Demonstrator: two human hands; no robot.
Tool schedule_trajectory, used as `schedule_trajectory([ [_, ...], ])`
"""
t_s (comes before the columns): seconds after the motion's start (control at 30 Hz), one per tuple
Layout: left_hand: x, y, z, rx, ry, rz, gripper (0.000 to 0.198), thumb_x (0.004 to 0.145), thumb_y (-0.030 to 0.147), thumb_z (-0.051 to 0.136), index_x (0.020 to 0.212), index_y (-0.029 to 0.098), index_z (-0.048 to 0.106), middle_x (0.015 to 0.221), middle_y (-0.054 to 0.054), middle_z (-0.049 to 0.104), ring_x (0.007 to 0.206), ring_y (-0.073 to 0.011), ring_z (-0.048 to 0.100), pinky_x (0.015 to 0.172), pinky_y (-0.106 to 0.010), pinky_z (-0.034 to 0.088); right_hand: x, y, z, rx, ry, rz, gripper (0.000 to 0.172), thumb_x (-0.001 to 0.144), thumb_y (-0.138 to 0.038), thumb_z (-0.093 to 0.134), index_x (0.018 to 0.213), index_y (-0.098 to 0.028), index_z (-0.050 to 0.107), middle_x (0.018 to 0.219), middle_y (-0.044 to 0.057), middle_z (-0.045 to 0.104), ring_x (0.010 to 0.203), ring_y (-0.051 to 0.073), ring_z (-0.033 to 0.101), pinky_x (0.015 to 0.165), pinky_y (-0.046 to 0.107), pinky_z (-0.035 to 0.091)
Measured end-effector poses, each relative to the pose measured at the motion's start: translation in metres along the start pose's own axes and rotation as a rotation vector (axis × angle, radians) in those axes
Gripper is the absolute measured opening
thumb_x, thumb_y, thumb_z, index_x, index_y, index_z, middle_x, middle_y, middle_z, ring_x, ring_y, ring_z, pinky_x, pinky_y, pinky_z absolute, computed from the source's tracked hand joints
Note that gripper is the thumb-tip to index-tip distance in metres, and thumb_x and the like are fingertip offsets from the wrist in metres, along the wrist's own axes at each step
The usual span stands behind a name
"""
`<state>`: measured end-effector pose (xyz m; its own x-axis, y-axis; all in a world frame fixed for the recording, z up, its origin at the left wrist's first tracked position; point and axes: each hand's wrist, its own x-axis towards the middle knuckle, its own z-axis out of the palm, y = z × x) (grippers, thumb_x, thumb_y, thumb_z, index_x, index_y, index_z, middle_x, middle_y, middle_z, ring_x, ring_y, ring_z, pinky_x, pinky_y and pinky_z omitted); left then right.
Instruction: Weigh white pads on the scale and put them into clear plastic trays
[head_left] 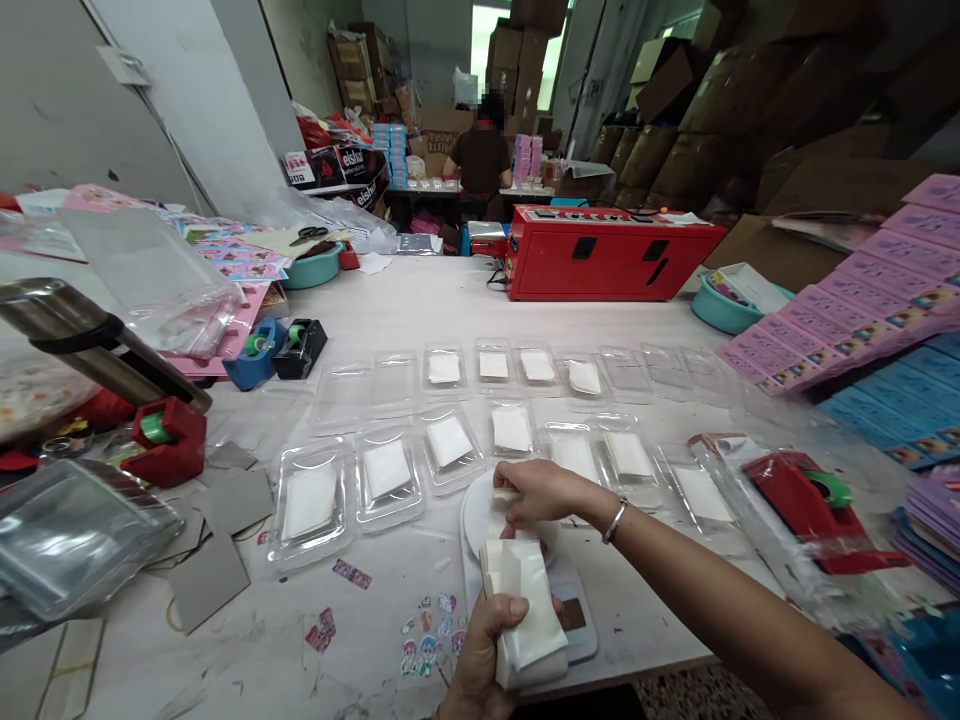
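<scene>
My left hand (484, 645) is wrapped round a thick stack of white paper slips (536, 610), near the table's front edge. Just beyond it, my right hand (541, 492), with a bangle at the wrist, has its fingers pinched together on a few white slips (499, 512). These are over the round plate of a white scale (474, 500), and I cannot tell whether they touch it. The scale's body (583, 600) is partly behind the stack. Clear plastic trays (349, 535) stand in two rows past my hands; several hold white slips (386, 468).
Tape dispensers (169, 445) and a steel flask (67, 325) stand at left, a red tape dispenser (814, 505) at right. Loose stickers (427, 640) lie left of the scale. A red machine (611, 255) and stacked pink boxes (862, 290) stand further off. A person (480, 160) sits behind.
</scene>
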<state>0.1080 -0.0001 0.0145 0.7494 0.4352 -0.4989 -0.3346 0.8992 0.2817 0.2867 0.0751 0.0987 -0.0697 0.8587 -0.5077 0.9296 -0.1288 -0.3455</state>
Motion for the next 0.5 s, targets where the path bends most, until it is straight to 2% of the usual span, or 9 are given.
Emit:
schedule_trajectory([
  [0.07, -0.001, 0.003, 0.005, -0.008, -0.022, 0.016, 0.087, 0.054, 0.031, 0.074, 0.136, 0.014, 0.05, 0.079, -0.008, 0.072, 0.061, -0.0195, 0.061, 0.053, -0.026, 0.044, 0.003, 0.004, 0.0, 0.031, -0.018, -0.026, 0.027, 0.069, -0.022, 0.066, 0.096, -0.018, 0.061, 0.09, 0.005, 0.065, 0.077, 0.018, 0.056, 0.058, 0.024, 0.03],
  [0.17, -0.003, 0.007, 0.01, -0.026, -0.054, 0.028, 0.092, 0.055, 0.027, 0.073, 0.142, 0.019, 0.043, 0.098, -0.009, 0.073, 0.071, -0.0206, 0.064, 0.058, -0.027, 0.046, 0.008, 0.009, 0.002, 0.095, -0.055, -0.064, 0.003, 0.07, -0.015, 0.06, 0.072, -0.017, 0.058, 0.071, 0.001, 0.058, 0.067, 0.015, 0.049, 0.056, 0.025, 0.027],
  [0.23, -0.007, 0.01, 0.009, -0.041, -0.096, 0.026, 0.095, 0.055, 0.026, 0.073, 0.144, 0.022, 0.04, 0.111, -0.01, 0.07, 0.073, -0.0201, 0.063, 0.059, -0.027, 0.045, 0.011, 0.013, 0.002, 0.165, -0.098, -0.082, 0.006, 0.068, -0.014, 0.059, 0.065, -0.016, 0.054, 0.063, -0.002, 0.052, 0.064, 0.013, 0.046, 0.055, 0.024, 0.027],
  [0.33, -0.02, 0.018, 0.0, -0.081, -0.244, 0.031, 0.097, 0.054, 0.026, 0.073, 0.144, 0.023, 0.039, 0.13, -0.013, 0.061, 0.074, -0.0179, 0.061, 0.059, -0.026, 0.044, 0.02, 0.022, -0.009, 0.293, -0.169, -0.106, 0.004, 0.067, -0.017, 0.061, 0.07, -0.016, 0.057, 0.065, -0.004, 0.053, 0.064, 0.011, 0.048, 0.056, 0.022, 0.033],
  [0.4, -0.032, 0.027, -0.009, -0.11, -0.341, 0.065, 0.097, 0.054, 0.028, 0.074, 0.144, 0.022, 0.039, 0.136, -0.016, 0.057, 0.075, -0.0168, 0.06, 0.06, -0.026, 0.044, 0.031, 0.026, -0.025, 0.364, -0.202, -0.131, 0.009, 0.068, -0.022, 0.062, 0.075, -0.016, 0.06, 0.067, -0.004, 0.055, 0.065, 0.011, 0.05, 0.058, 0.021, 0.037],
  [0.5, -0.046, 0.047, -0.024, -0.122, -0.36, 0.185, 0.097, 0.056, 0.034, 0.077, 0.145, 0.022, 0.04, 0.139, -0.017, 0.055, 0.075, -0.017, 0.059, 0.063, -0.028, 0.045, 0.064, 0.023, -0.059, 0.421, -0.222, -0.181, 0.018, 0.068, -0.028, 0.063, 0.08, -0.015, 0.062, 0.069, -0.003, 0.058, 0.065, 0.011, 0.052, 0.062, 0.022, 0.042],
])
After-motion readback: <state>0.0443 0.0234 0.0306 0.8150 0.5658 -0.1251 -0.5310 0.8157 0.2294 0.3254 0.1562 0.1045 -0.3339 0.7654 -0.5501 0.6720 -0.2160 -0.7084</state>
